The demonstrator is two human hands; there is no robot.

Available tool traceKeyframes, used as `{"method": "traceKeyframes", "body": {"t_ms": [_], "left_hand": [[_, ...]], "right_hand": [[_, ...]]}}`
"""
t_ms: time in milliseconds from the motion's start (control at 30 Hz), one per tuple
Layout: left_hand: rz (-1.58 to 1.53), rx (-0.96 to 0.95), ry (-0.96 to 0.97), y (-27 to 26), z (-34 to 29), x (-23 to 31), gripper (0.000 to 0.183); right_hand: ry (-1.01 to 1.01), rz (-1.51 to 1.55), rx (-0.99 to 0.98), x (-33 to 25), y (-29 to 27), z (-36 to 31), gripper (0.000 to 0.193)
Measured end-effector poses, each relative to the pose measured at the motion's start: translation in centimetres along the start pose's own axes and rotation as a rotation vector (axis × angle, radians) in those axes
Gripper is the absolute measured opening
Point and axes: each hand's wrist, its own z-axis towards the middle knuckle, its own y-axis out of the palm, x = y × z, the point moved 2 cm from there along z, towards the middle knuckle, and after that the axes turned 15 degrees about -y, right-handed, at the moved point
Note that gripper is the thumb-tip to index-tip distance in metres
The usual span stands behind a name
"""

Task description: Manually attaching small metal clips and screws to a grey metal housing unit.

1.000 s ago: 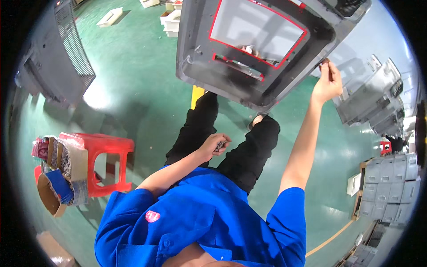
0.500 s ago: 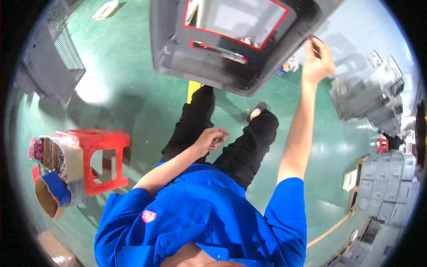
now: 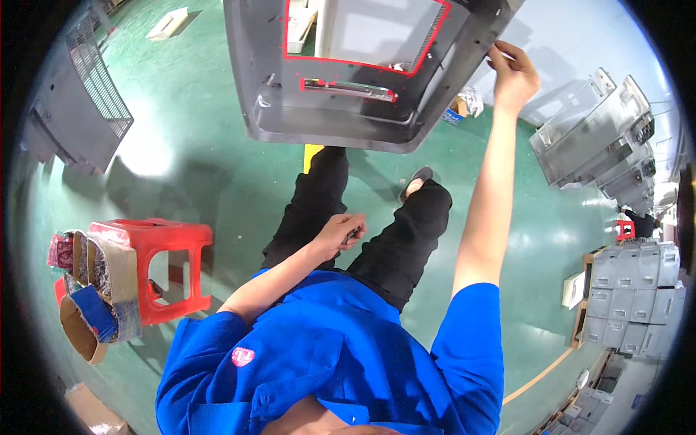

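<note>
Ahead of me stands a large grey moulded panel (image 3: 341, 132) with a raised rim, a big rectangular opening and a narrow slot, both edged in red. My right hand (image 3: 513, 78) is at the panel's right edge, its thumb and fingertips pinched together against the rim. Whatever those fingertips hold, if anything, is too small to make out. In front of my waist, my left hand (image 3: 341, 233) is curled closed around several small dark metal pieces (image 3: 352, 235); their exact kind is unclear. It stays apart from the panel.
To my left, a red plastic stool (image 3: 174, 232) stands beside cardboard boxes (image 3: 109, 272) of small metal parts. A grey vented panel (image 3: 80, 109) is at the far left. Grey panels (image 3: 594, 130) lean at the right, above stacked grey casings (image 3: 627, 297). A cardboard carton (image 3: 457, 109) sits by the wall.
The grey panel appears a little further left and higher in view. My right hand has come up slightly to its rim. My left hand remains closed near my waist.
</note>
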Motion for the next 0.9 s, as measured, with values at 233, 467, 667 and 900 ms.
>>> {"method": "traceKeyframes", "body": {"t_ms": [233, 467, 667, 900], "left_hand": [[-0.05, -0.056, 0.075, 0.4, -0.7, 1.0, 0.041], [0.033, -0.053, 0.157, 1.2, -0.5, 2.8, 0.037], [0.092, 0.023, 0.234, 3.6, -0.9, 4.4, 0.037], [0.381, 0.126, 0.359, 5.9, -0.2, 6.7, 0.032]], "right_hand": [[0.242, 0.042, -0.148, -4.1, -2.8, -11.5, 0.013], [0.545, 0.434, -0.795, -11.2, 0.4, -25.3, 0.023], [0.622, 0.446, -0.737, -11.5, -1.4, -24.0, 0.025], [0.697, 0.437, -0.505, -9.8, -4.0, -23.5, 0.013]]}}
